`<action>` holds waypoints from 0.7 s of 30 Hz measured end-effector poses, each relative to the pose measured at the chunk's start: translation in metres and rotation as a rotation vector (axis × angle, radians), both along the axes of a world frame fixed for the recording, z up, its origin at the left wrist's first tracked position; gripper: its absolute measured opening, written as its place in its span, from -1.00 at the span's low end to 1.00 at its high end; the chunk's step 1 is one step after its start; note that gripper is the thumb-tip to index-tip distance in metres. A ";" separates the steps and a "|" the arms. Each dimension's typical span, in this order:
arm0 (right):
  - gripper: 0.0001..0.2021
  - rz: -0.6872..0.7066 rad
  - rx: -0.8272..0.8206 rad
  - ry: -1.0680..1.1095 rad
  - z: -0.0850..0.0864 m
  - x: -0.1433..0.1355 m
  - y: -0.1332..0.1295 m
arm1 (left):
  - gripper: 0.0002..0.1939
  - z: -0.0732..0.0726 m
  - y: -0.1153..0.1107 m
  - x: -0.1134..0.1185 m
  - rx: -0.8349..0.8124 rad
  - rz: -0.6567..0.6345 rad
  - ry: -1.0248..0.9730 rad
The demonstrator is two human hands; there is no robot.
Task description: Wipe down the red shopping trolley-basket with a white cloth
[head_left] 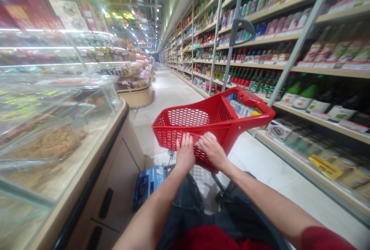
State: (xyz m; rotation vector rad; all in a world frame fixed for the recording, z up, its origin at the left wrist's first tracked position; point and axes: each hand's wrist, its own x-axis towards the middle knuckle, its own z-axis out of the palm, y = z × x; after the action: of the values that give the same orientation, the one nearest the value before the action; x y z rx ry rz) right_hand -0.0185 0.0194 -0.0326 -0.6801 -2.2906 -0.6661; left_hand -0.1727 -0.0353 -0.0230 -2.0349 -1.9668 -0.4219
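From my remote seat, the relation I'd judge matters most is this: the red cart basket [228, 132] is straight ahead of both hands, its long axis running crosswise to my forearms, with the handle [264, 117] out at the right end. The left hand [185, 155] is open, its extended fingers laid on the mesh of the near side below the rim. Just beside it, my right hand [214, 151] has its fingers curled over a crumpled white cloth [210, 135] against that same side; I make it the nearer hand to the handle. The cart stands on the pale floor [166, 84], between the glass-topped display counter [118, 173] on my left and the bottle shelves [318, 121] on my right. A blue box [158, 173] sits low beside the counter.
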 end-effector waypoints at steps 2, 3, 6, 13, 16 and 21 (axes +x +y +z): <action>-0.66 -0.002 0.043 0.109 0.025 0.006 0.003 | -0.36 0.009 0.004 0.006 0.027 0.006 -0.005; -0.67 -0.008 0.066 0.147 0.036 0.009 0.006 | -0.35 0.014 0.006 0.009 0.043 0.001 -0.005; -0.68 -0.036 0.111 0.161 0.052 0.021 0.016 | -0.33 0.025 0.009 0.023 0.072 -0.047 0.003; -0.64 -0.090 0.020 -0.046 -0.011 0.046 0.013 | -0.40 0.005 0.002 0.047 0.062 -0.204 0.050; -0.63 -0.056 0.017 -0.010 -0.014 0.049 0.006 | -0.40 -0.002 0.001 0.050 0.057 -0.233 0.054; -0.65 0.016 0.090 0.233 0.049 0.058 0.011 | -0.33 0.018 0.009 0.055 0.051 -0.171 0.007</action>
State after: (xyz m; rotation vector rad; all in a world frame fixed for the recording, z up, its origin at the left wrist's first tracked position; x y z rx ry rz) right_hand 0.0396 0.0305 0.0160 -0.6598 -2.0383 -0.6424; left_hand -0.1182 -0.0261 -0.0053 -2.1771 -1.7655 -0.4958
